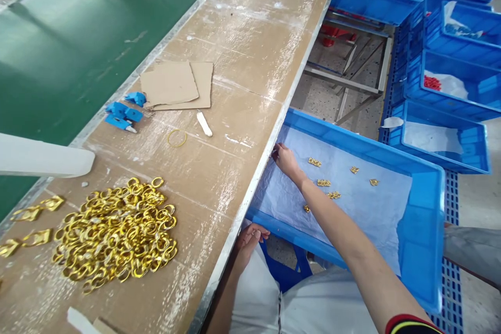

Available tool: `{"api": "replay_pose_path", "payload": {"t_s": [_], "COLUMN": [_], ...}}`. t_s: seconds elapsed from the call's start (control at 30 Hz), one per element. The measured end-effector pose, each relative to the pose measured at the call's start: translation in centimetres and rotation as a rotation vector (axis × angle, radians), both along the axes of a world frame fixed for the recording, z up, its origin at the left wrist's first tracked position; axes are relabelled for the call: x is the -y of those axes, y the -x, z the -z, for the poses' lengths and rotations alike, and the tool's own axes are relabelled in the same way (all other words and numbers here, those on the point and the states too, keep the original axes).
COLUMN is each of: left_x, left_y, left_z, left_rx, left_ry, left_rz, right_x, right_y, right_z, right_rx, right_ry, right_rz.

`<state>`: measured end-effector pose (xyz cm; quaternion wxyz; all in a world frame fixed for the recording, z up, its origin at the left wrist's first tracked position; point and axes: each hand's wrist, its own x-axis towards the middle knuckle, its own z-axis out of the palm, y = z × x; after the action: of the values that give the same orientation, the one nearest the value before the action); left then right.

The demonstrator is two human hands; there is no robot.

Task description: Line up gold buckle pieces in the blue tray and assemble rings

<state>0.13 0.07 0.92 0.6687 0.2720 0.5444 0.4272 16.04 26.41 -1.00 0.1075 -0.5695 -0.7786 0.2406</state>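
My right hand [286, 159] reaches over the left part of a blue tray [425, 209] beside the table edge. Its fingers are closed together, and whatever they hold is hidden. Below it, my left hand [249, 240] is at the tray's near rim, between the table and my lap, with fingers curled in and the thumb against them. I cannot make out anything in it. White paper [368, 219] lines the tray. On it lie several small gold pieces, among them a gold block [314, 162] and a gold cluster [374, 182].
A heap of gold rings [121, 229] lies on the cardboard-covered table [203, 182]. Farther back are cardboard pieces [172, 83], blue clips [123, 114], a white stick [204, 123] and a rubber band [177, 138]. Blue bins [442, 141] stand at the right. A green surface [78, 62] runs along the left.
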Motion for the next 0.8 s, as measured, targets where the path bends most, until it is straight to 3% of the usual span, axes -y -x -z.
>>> {"api": "replay_pose_path", "payload": {"t_s": [0.3,0.4,0.57,0.8], "left_x": [0.0,0.1,0.2,0.2], "left_y": [0.2,0.1,0.1,0.2], "left_z": [-0.3,-0.4,-0.4,-0.1], "left_rx": [-0.027,-0.023,-0.017,-0.018], "left_ry": [-0.002,0.003,0.027,0.024], "left_rz": [0.022,-0.003,-0.017,-0.007], "right_x": [2.4,2.8,2.0,-1.0], "right_y": [-11.6,-13.3,-11.3,-4.4], "right_z": [-1.4,-1.1,-0.8,-1.0], "right_rx": [0.173,0.240,0.255,0.177], "right_ry": [-0.079,-0.049,-0.019,0.003], "right_rz": [0.214,0.210,0.149,0.057]}}
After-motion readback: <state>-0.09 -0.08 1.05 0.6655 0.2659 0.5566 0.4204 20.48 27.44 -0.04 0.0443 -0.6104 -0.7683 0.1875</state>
